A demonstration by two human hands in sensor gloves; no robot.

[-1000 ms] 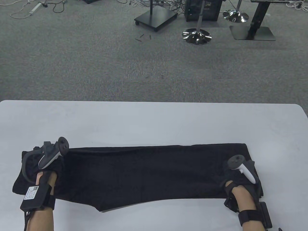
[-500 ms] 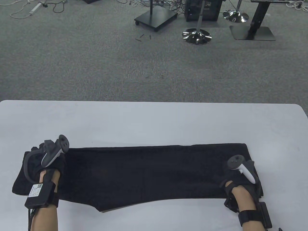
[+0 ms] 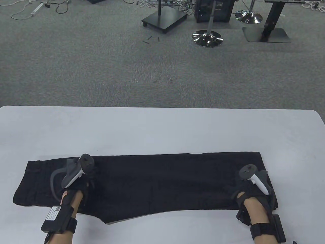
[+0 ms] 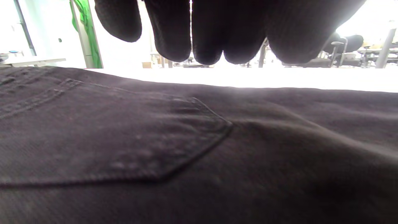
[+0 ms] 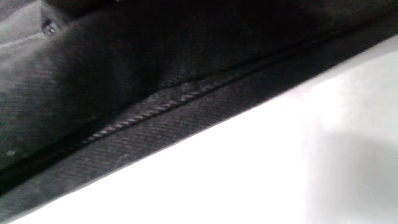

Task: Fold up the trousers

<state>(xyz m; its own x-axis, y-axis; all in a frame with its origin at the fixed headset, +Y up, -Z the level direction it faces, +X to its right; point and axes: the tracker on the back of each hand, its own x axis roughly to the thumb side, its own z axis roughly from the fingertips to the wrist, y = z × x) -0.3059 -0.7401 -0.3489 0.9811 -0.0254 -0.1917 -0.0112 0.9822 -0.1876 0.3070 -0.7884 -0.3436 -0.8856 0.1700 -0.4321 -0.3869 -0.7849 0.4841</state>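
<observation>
Black trousers [image 3: 165, 185] lie lengthwise across the near part of the white table [image 3: 162, 127], folded leg on leg, with the waist at the left and the hems at the right. My left hand [image 3: 86, 180] is over the seat area, right of the waist. In the left wrist view its fingers [image 4: 205, 31] hang just above a back pocket [image 4: 140, 140] and hold nothing. My right hand [image 3: 243, 185] rests on the hem end. Its fingers are hidden. The right wrist view shows only a trouser seam [image 5: 155, 105] beside bare table [image 5: 248, 171].
The far half of the table is bare white surface. Beyond its far edge is grey carpet with chair bases [image 3: 207, 38], a black stand [image 3: 165, 17] and cables, all away from the table.
My left hand has let go of the waist end and moved right, onto the seat area. The waist end now lies flat. My right hand has not moved.
</observation>
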